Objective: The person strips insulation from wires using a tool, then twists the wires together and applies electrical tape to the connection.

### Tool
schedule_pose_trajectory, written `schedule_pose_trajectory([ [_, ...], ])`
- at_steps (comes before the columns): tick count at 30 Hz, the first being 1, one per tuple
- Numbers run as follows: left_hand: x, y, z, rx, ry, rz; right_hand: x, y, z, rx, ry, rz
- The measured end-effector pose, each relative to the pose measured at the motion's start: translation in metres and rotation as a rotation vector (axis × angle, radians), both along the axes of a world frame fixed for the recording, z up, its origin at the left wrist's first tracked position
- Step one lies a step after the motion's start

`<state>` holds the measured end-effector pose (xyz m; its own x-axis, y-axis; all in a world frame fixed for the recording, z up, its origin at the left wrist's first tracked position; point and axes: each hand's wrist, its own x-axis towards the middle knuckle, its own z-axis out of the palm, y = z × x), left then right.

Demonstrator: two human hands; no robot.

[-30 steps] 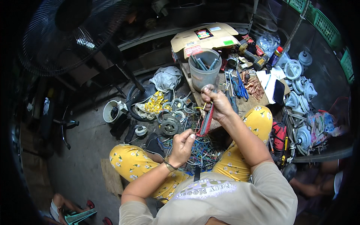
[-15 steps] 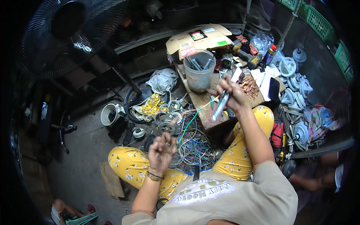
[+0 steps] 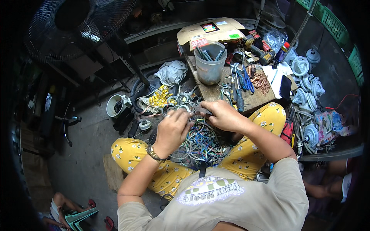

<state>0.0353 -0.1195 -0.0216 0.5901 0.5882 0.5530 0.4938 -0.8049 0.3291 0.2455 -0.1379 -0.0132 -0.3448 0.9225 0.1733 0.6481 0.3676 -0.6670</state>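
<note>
My left hand (image 3: 174, 130) and my right hand (image 3: 223, 115) are close together over a tangled heap of coloured wires (image 3: 202, 144) between my knees. A dark, narrow piece (image 3: 202, 111) juts from my right hand's closed fingers toward the left hand; its kind cannot be made out. The fingers of my left hand are pinched together, and what they hold is mostly hidden. To the right, on a low wooden bench (image 3: 252, 103), lie blue-handled scissors (image 3: 246, 81), a dark-handled screwdriver (image 3: 239, 101) and a pile of copper pieces (image 3: 259, 80).
A translucent bucket (image 3: 210, 71) with long grey pieces stands on the bench beside cardboard (image 3: 212, 32) and a phone (image 3: 285, 87). Pale round plastic parts (image 3: 310, 92) crowd the right. A standing fan (image 3: 73, 23) and white pail (image 3: 115, 106) are left. Another person's legs (image 3: 63, 202) show lower left.
My right hand came down and left from above the bench, and my left hand rose toward it. The long shiny tool and the yellow-green wire at my right hand no longer show there.
</note>
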Motion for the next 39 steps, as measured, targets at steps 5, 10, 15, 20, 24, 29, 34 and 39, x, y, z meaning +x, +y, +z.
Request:
schedule_pose_trajectory([
  [5,-0.015,-0.004,0.000,-0.071,0.091,-0.157,0.009,-0.009,0.002,-0.160,0.024,0.122],
  [10,-0.044,0.005,0.005,-0.098,0.126,-0.209,0.035,-0.018,-0.002,-0.143,0.095,0.162],
  [15,-0.066,0.010,0.015,-0.045,0.127,-0.229,0.049,-0.024,0.000,0.071,0.050,0.158],
  [20,-0.107,0.031,0.027,-0.110,0.143,-0.097,0.077,-0.023,0.012,0.138,-0.044,0.105],
  [24,-0.113,0.033,0.024,-0.141,0.142,-0.079,0.081,-0.017,0.008,0.203,-0.119,0.089],
  [29,-0.212,0.066,0.010,-0.228,-0.003,0.378,0.137,-0.018,-0.001,0.274,-0.278,-0.151],
  [34,-0.358,0.061,-0.013,-0.273,-0.022,0.791,0.218,-0.030,0.015,0.192,-0.221,-0.501],
  [39,-0.283,0.085,-0.036,-0.503,-0.061,0.518,0.178,0.009,0.003,-0.124,-0.097,-0.288],
])
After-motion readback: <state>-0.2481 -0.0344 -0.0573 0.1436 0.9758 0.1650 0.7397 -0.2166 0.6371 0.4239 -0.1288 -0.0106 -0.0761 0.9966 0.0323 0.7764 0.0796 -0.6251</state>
